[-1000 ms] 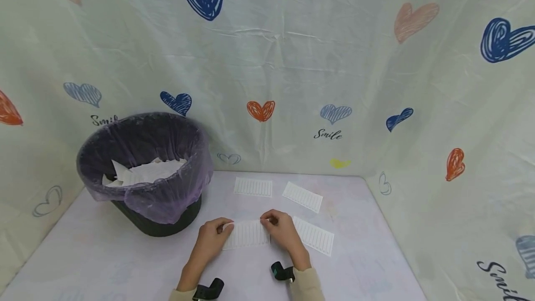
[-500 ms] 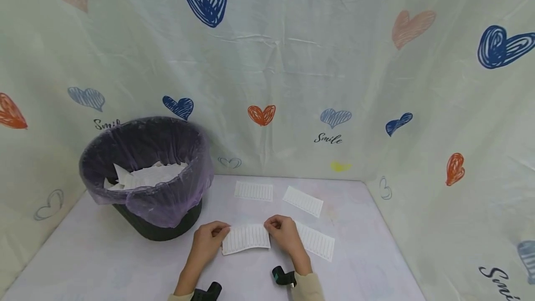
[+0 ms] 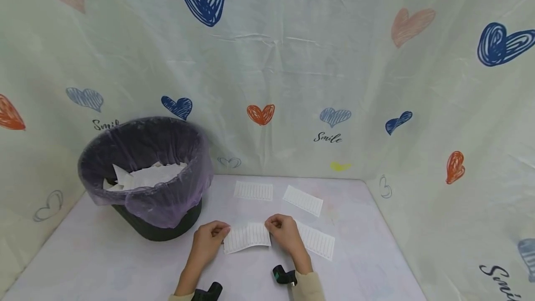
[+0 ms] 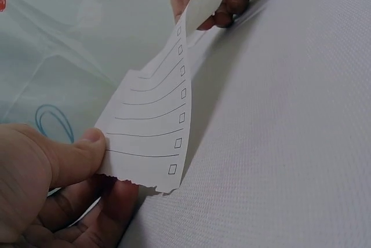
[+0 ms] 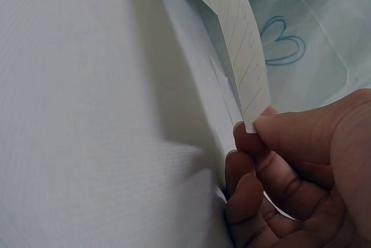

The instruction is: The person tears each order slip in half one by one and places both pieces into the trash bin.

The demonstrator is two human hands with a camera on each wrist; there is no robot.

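Two tan sleeves are showing closest, with a left wrist camera and a right wrist camera sitting by them. Just past them, the left hand is pinching one end of a white paper between thumb and finger, and the right hand is pinching the other end the same way. This paper is arching a bit above the table, well in from the right edge, showing thin lines and little boxes. The end at the left hand is looking ragged. Another lined paper is lying beside the right hand, toward the right edge. Nearer the left edge, a dark bin is standing, wearing a purple bag and holding white scraps. Farther off, a straight paper is lying by the back edge, and a slanted paper is resting nearer the back right corner. Behind, a pale curtain with colored hearts is hanging.
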